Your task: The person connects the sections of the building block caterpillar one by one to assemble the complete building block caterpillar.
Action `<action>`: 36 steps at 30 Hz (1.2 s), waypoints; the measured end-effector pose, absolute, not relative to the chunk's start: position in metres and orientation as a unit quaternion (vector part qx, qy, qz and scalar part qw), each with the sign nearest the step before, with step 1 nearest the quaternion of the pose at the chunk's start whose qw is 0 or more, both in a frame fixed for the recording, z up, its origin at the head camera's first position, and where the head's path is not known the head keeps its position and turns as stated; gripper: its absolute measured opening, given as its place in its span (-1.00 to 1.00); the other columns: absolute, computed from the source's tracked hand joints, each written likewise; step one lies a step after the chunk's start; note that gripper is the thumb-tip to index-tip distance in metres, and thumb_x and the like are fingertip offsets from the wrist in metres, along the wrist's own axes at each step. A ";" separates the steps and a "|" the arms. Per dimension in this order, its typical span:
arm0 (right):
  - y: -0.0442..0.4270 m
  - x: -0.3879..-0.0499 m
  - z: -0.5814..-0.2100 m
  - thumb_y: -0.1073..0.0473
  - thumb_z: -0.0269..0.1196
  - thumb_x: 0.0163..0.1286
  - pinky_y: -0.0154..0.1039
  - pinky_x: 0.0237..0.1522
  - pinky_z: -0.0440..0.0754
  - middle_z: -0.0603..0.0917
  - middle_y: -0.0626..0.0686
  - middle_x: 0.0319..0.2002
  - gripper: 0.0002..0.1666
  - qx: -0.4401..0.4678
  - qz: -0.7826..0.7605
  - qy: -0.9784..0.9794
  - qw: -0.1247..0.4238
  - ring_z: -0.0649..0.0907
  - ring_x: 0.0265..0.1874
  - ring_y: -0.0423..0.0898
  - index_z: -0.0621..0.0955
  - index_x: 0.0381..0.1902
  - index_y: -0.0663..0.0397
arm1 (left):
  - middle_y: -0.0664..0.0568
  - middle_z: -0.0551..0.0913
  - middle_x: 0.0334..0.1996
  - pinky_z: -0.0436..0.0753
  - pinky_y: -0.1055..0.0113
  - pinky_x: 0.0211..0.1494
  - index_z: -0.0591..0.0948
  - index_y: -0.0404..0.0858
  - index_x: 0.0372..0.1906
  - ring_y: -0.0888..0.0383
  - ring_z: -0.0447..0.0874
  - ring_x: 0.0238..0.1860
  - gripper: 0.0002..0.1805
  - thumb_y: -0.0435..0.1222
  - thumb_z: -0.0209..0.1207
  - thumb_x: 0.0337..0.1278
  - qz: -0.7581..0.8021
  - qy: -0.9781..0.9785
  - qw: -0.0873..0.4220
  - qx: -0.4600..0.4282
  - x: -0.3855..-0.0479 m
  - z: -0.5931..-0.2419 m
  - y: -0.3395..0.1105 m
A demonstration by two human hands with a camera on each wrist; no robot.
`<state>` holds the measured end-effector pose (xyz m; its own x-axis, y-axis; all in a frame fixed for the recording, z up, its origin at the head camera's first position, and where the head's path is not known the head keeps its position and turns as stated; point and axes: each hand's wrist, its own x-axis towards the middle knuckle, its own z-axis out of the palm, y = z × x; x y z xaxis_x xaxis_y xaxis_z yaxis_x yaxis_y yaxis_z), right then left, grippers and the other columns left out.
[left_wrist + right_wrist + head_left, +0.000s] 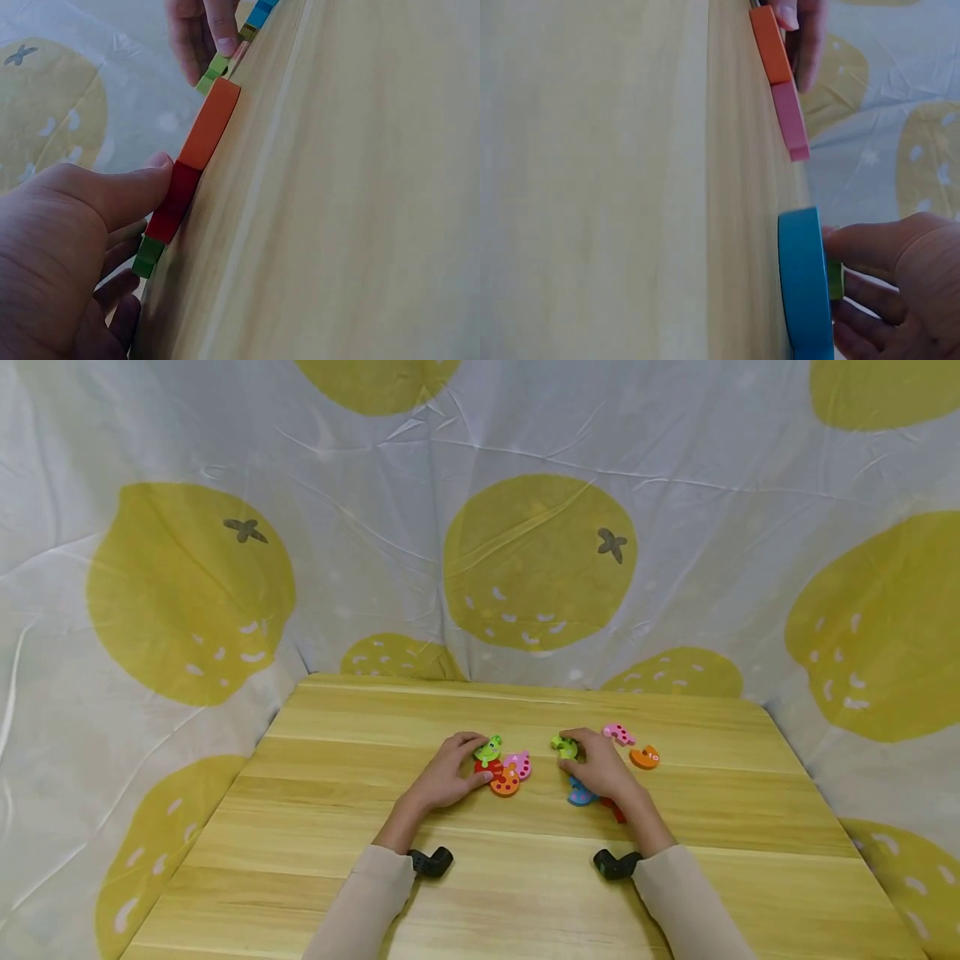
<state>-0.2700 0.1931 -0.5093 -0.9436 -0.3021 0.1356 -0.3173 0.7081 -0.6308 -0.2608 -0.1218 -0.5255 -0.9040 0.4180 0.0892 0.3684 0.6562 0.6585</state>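
Observation:
On the wooden table, my left hand (444, 774) holds a joined cluster of puzzle pieces, its thumb against the red piece (178, 196) and its fingers round the green piece with a smiling face (490, 749). An orange piece marked 3 (506, 784) and a pink piece with dots (518, 765) fit onto that cluster. To the right, my right hand (602, 766) pinches a loose green puzzle piece (566, 747) between thumb and fingers. Just below that hand lie a blue piece (581, 793) and a red piece (617, 811), partly hidden by the hand and wrist.
Beyond the right hand lie a pink dotted piece (619, 734) and an orange piece marked 10 (645, 757). A patterned curtain (375, 552) hangs behind and beside the wooden table (510, 893). Black wrist-worn devices (432, 862) sit at both cuffs.

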 end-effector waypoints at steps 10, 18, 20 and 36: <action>0.175 -0.265 -0.505 0.22 0.41 0.36 0.20 0.39 0.48 0.59 0.25 0.31 -0.38 0.180 0.374 -0.910 -0.007 0.55 0.34 0.24 0.55 0.35 0.18 | -0.01 0.21 0.62 0.13 -0.24 0.59 0.32 -0.18 0.58 -0.10 0.03 0.66 -0.38 -0.18 0.08 0.53 0.326 0.907 0.037 0.264 -0.259 -0.523 -0.123; 0.160 -0.262 -0.507 0.21 0.42 0.36 0.13 0.37 0.53 0.62 0.19 0.29 -0.41 0.190 0.386 -0.902 -0.021 0.60 0.30 0.17 0.58 0.33 0.13 | 0.04 0.18 0.64 0.13 -0.22 0.58 0.29 -0.15 0.59 -0.06 0.00 0.67 -0.34 -0.10 0.09 0.51 0.317 0.909 0.045 0.265 -0.258 -0.521 -0.124; 0.158 -0.262 -0.509 0.20 0.43 0.36 0.11 0.37 0.53 0.64 0.17 0.28 -0.41 0.199 0.382 -0.902 -0.022 0.60 0.29 0.15 0.58 0.32 0.12 | 0.05 0.18 0.64 0.13 -0.22 0.57 0.29 -0.13 0.60 -0.05 -0.01 0.67 -0.31 -0.05 0.13 0.48 0.315 0.911 0.048 0.263 -0.258 -0.523 -0.124; 0.148 -0.260 -0.510 0.23 0.38 0.39 0.13 0.45 0.44 0.61 0.14 0.30 -0.48 0.223 0.364 -0.903 -0.050 0.54 0.37 0.15 0.61 0.29 0.13 | 0.09 0.16 0.64 0.14 -0.19 0.58 0.28 -0.10 0.61 -0.01 -0.03 0.68 -0.28 -0.03 0.14 0.46 0.309 0.912 0.050 0.264 -0.258 -0.527 -0.124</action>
<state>-0.2599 0.1478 -0.5097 -0.8950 -0.4402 0.0718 -0.3667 0.6346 -0.6803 -0.2581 -0.1243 -0.5269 -0.8556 0.5126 0.0720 0.4511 0.6702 0.5894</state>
